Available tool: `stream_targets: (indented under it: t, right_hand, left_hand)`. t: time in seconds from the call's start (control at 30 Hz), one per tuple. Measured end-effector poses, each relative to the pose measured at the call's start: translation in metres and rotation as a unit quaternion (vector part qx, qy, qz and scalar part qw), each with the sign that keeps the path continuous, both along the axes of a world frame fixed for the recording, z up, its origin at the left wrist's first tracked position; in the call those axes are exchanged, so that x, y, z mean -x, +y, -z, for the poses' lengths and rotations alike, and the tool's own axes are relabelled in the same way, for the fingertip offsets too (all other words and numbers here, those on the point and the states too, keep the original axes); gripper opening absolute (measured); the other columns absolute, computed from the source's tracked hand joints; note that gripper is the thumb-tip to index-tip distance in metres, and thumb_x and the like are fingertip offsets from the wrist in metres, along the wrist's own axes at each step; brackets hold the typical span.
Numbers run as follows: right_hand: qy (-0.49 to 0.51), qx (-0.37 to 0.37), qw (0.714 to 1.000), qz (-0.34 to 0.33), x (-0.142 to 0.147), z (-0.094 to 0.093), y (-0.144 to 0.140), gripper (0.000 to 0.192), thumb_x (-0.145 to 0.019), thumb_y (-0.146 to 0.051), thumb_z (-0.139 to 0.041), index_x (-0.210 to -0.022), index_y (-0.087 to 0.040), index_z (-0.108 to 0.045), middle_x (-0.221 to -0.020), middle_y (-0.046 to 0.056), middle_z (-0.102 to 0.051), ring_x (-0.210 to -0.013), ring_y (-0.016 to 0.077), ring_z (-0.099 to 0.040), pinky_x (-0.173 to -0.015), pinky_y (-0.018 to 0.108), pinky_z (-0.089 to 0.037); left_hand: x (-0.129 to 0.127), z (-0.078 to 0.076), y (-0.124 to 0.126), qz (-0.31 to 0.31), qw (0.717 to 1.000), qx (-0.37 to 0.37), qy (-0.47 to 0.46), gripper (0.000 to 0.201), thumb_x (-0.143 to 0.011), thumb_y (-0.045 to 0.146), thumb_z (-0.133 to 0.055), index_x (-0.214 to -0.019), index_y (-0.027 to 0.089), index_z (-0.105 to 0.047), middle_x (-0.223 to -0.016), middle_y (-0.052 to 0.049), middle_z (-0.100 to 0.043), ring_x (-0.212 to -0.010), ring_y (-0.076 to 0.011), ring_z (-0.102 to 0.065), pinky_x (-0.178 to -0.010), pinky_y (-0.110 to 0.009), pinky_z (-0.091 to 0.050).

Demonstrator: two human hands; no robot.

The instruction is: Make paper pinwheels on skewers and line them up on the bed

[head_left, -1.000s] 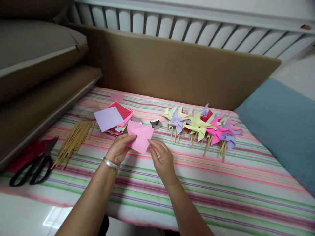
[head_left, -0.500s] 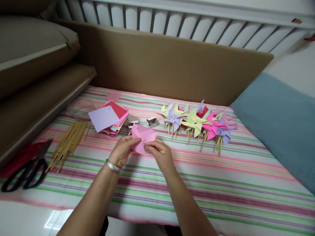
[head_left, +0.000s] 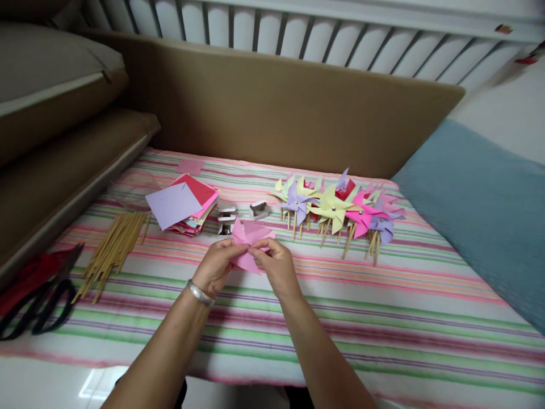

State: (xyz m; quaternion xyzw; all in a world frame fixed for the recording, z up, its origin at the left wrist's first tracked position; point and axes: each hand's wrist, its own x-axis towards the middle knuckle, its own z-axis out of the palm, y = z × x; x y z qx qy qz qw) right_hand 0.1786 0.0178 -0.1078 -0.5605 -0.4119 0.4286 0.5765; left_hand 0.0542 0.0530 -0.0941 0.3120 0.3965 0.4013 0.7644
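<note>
A home bedroom; striped bedsheet (head_left: 383, 318), brown cushions (head_left: 63, 113), white slatted rail (head_left: 298, 34).

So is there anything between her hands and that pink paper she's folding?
No. Both the left hand and right hand already pinch the pink paper directly, above the striped cloth. Nothing visible lies between them.

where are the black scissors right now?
The black-handled scissors lie at the far left edge of the head view on the striped cloth, beside red paper, left of the bundle of wooden sticks.
</note>
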Motion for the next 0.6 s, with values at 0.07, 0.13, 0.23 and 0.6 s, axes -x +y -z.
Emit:
stream_targets:
  t: [0.07, 0.13, 0.23, 0.6]
  right_hand:
    - [-0.002, -0.003, 1.0, 0.0, 0.0, -0.001, 0.0, 0.015, -0.063, -0.031, -0.071, -0.064, -0.018, -0.062, -0.052, -0.005, -0.053, -0.049, 0.0088, -0.046, -0.047, 0.021, -0.037]
    - [-0.001, 0.003, 1.0, -0.003, -0.001, -0.002, -0.001, 0.015, -0.063, -0.031, -0.071, -0.064, -0.018, -0.064, -0.053, -0.004, -0.055, -0.05, 0.0093, -0.047, -0.049, 0.021, -0.039]
    - [0.028, 0.021, 0.999, -0.028, -0.004, -0.002, -0.002, 0.015, -0.066, -0.032, -0.07, -0.071, -0.019, -0.066, -0.059, -0.003, -0.058, -0.057, 0.0109, -0.054, -0.057, 0.024, -0.046]
    - [-0.151, -0.105, 0.983, 0.011, -0.011, -0.011, -0.01, 0.018, -0.075, -0.021, -0.058, -0.09, -0.023, -0.067, -0.107, 0.007, -0.064, -0.102, 0.0216, -0.058, -0.085, 0.036, -0.048]
  left_hand:
    - [0.0, 0.001, 0.0, 0.01, 1.0, 0.002, -0.014, 0.017, -0.055, 0.021, -0.08, -0.06, 0.012, -0.066, -0.057, 0.0, -0.065, -0.053, -0.0097, -0.057, -0.053, -0.02, -0.044]
    - [0.002, 0.003, 0.001, 0.014, 1.0, 0.007, -0.027, 0.016, -0.055, 0.02, -0.08, -0.06, 0.012, -0.066, -0.057, 0.0, -0.065, -0.053, -0.0092, -0.057, -0.052, -0.019, -0.043]
    - [0.004, 0.005, 0.005, 0.011, 0.999, 0.013, -0.033, 0.017, -0.056, 0.019, -0.079, -0.068, 0.011, -0.069, -0.064, -0.002, -0.069, -0.058, -0.0111, -0.06, -0.056, -0.021, -0.046]
    - [0.012, -0.002, 0.012, -0.104, 0.993, 0.047, -0.025, 0.022, -0.056, 0.014, -0.077, -0.075, 0.011, -0.068, -0.07, -0.004, -0.072, -0.059, -0.0132, -0.063, -0.053, -0.022, -0.049]
